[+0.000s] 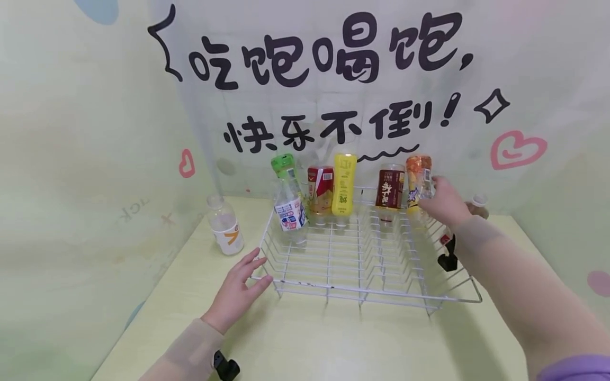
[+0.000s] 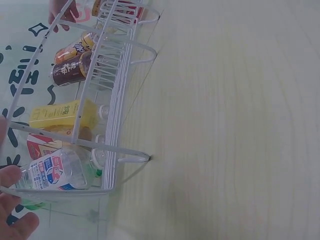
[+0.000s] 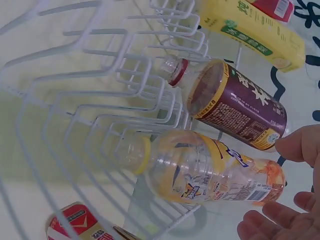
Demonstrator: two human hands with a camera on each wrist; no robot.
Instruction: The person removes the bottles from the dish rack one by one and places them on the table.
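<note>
A white wire rack (image 1: 329, 286) stands on the table with empty bottles upside down along its back. My right hand (image 1: 448, 200) is at the raised base of an orange-labelled bottle (image 3: 200, 167) in the back right corner. Its thumb and fingers (image 3: 280, 220) are spread apart around that base. Beside it leans a dark maroon-labelled bottle (image 3: 240, 105). My left hand (image 1: 238, 291) rests loosely at the rack's front left corner, fingers spread at the rim. Nearest it in the rack is a clear bottle with a blue-and-white label (image 2: 52, 170).
A yellow bottle (image 1: 344, 185), a red-labelled bottle (image 1: 321, 190) and a green bottle (image 1: 285, 165) also lean at the back of the rack. Left of the rack, a white-labelled bottle (image 1: 226, 227) stands upright on the table. Another bottle (image 1: 478, 205) is partly hidden behind my right forearm.
</note>
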